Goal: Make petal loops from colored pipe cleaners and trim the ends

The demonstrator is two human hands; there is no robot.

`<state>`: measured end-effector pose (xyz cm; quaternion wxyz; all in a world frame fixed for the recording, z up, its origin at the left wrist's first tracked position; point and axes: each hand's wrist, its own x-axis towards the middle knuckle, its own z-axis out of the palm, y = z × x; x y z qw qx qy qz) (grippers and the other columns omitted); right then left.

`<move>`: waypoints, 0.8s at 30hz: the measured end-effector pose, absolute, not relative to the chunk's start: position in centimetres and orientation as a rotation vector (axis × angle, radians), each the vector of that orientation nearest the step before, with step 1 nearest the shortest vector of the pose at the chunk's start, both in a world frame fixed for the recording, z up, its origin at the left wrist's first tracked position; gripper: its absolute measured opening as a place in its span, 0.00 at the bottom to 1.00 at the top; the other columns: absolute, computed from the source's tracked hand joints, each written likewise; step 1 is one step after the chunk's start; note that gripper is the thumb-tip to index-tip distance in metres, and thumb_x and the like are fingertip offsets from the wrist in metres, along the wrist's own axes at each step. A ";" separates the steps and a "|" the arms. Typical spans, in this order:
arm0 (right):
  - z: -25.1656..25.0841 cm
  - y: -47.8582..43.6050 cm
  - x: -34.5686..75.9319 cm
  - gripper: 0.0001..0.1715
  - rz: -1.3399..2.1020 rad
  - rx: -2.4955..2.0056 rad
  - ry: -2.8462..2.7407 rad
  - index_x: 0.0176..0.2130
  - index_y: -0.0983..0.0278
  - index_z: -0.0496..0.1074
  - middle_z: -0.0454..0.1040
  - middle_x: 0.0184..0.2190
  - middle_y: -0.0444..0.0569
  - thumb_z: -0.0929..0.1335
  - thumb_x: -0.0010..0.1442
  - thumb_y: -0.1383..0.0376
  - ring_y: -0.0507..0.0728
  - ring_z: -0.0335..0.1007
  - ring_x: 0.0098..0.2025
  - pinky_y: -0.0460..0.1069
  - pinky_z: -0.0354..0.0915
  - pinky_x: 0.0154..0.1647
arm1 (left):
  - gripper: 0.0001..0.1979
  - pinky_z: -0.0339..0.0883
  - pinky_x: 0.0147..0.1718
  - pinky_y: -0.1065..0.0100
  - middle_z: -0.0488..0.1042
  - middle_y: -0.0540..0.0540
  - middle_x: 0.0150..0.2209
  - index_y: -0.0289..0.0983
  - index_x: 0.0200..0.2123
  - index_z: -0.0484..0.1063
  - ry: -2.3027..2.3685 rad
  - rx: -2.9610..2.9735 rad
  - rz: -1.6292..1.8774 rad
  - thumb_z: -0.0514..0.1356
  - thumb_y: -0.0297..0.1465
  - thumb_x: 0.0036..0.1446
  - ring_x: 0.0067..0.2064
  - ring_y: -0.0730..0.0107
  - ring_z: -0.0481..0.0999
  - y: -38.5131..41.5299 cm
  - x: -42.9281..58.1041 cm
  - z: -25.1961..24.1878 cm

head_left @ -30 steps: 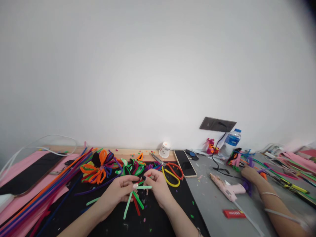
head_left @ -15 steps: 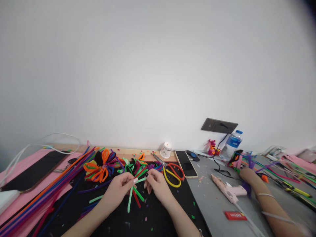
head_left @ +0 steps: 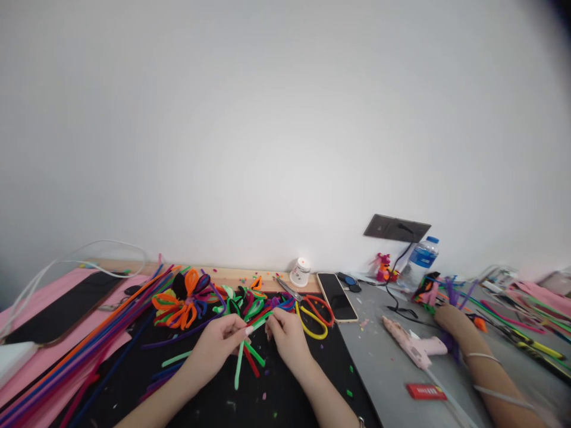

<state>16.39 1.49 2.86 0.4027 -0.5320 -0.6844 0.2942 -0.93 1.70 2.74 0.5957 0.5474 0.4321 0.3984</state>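
My left hand [head_left: 220, 345] pinches a small crossed bundle of fuzzy pipe cleaners between thumb and fingers. A pale green pipe cleaner [head_left: 239, 365] hangs down from the pinch, beside a red one [head_left: 253, 361] and a bright green one [head_left: 257, 355]. The bundle's other ends slant up to my right hand [head_left: 289, 339], whose curled fingers close at them; the exact grip is partly hidden. Just behind lie green and multicoloured pipe-cleaner loops [head_left: 245, 302] and an orange looped flower [head_left: 190, 300]. Scissors [head_left: 314, 318] with yellow and red handles rest by my right hand.
Long pipe cleaners [head_left: 111, 333] lie at left beside a dark phone [head_left: 62, 306]. Behind are a paper cup [head_left: 300, 272] and another phone [head_left: 338, 297]. Rightward are a pink glue gun [head_left: 414, 345], a red box [head_left: 426, 392], a water bottle [head_left: 422, 258] and another person's arm [head_left: 484, 368].
The pale green piece stretched between my hands is no longer seen there; red and green ends now slant up toward my right fingers. My right hand has shifted slightly right.
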 end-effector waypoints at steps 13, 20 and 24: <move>2.8 -1.4 13.2 0.08 0.570 -1.430 -2.032 0.22 0.61 0.71 0.68 0.15 0.42 0.68 0.51 0.63 0.51 0.61 0.18 0.45 0.51 0.22 | 0.14 0.68 0.28 0.69 0.66 0.55 0.23 0.38 0.25 0.66 1.106 1.046 1.220 0.63 0.41 0.43 0.26 0.71 0.68 2.2 -1.6 2.5; 2.9 -1.3 13.4 0.08 0.548 -1.413 -2.003 0.25 0.62 0.66 0.64 0.15 0.41 0.62 0.54 0.71 0.49 0.57 0.16 0.44 0.47 0.20 | 0.15 0.70 0.29 0.67 0.67 0.55 0.22 0.38 0.24 0.67 1.127 1.042 1.199 0.64 0.42 0.40 0.28 0.69 0.71 2.4 -1.7 2.8; 3.4 -1.2 13.9 0.07 0.529 -1.425 -1.912 0.27 0.62 0.62 0.61 0.17 0.40 0.60 0.56 0.70 0.50 0.56 0.19 0.44 0.46 0.21 | 0.15 0.71 0.29 0.68 0.68 0.54 0.22 0.37 0.24 0.67 1.140 1.075 1.153 0.64 0.43 0.41 0.28 0.68 0.72 2.5 -1.8 3.0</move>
